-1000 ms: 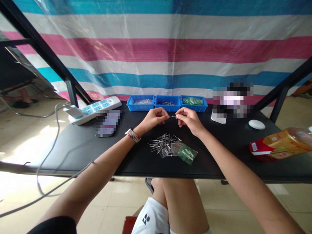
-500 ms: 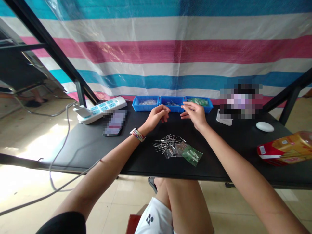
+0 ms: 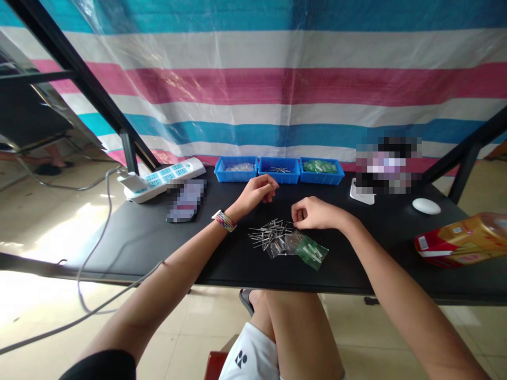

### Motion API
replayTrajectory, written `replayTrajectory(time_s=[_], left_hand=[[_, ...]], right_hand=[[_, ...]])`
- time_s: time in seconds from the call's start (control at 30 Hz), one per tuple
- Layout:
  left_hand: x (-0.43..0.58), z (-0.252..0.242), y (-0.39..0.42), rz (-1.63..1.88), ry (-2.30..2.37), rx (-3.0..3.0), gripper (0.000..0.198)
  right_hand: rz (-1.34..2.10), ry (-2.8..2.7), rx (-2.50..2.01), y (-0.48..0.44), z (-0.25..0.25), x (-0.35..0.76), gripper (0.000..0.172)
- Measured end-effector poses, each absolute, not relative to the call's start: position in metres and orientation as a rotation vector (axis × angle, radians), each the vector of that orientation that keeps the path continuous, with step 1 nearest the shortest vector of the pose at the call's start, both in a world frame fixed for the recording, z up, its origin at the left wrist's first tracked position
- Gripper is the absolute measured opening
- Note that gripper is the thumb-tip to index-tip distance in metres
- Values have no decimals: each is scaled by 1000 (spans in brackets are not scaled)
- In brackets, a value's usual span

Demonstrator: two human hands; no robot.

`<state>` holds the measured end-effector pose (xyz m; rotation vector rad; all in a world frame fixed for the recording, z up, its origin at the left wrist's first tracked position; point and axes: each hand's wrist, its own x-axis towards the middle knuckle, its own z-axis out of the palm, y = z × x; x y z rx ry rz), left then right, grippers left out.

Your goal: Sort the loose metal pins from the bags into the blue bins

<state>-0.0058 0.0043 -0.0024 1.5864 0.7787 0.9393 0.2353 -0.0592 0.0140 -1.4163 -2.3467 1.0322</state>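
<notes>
My right hand (image 3: 316,213) is at the right edge of a pile of thin metal rods (image 3: 269,232), which resemble blind rivets. Its thumb and forefinger pinch at the end of one rod that sticks out of the heap. My left hand (image 3: 259,191) hovers in front of the middle blue bin (image 3: 279,178), fingers curled in and thumb against them; whatever they may hold is hidden. Beside the pile lie small clear bags (image 3: 292,241) and a green bag (image 3: 312,252) with pale pieces in it.
Left of the middle bin stands a blue bin (image 3: 236,176) of clear packets, right of it one (image 3: 322,179) of green packets. A power strip (image 3: 166,179) and a blurred phone (image 3: 187,200) lie left. A white oval object (image 3: 426,206) and a red-and-yellow bottle (image 3: 463,240) are right.
My right hand has come down and toward me from in front of the bins to the rod pile, and its fingers have closed into a pinch. My left hand has barely moved.
</notes>
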Motion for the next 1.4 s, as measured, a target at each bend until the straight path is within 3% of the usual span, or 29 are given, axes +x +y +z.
replayTrajectory(time_s=[0.17, 0.3, 0.73, 1.07, 1.4], left_hand=[[-4, -1, 2, 882, 792, 1665, 25], [-2, 2, -1, 778, 805, 1748, 37], [-8, -6, 8, 755, 935, 1819, 49], [-7, -5, 9, 853, 880, 1687, 35], [-2, -11, 5, 930, 865, 1666, 36]], right_hand=[[791, -2197, -1368, -51, 3, 234, 9], [868, -1989, -1191, -44, -6, 228, 7], [921, -1665, -1092, -33, -16, 209, 39], [1123, -1371, -1079, -19, -21, 204, 43], [1291, -1212, -1024, -18, -23, 209, 47]])
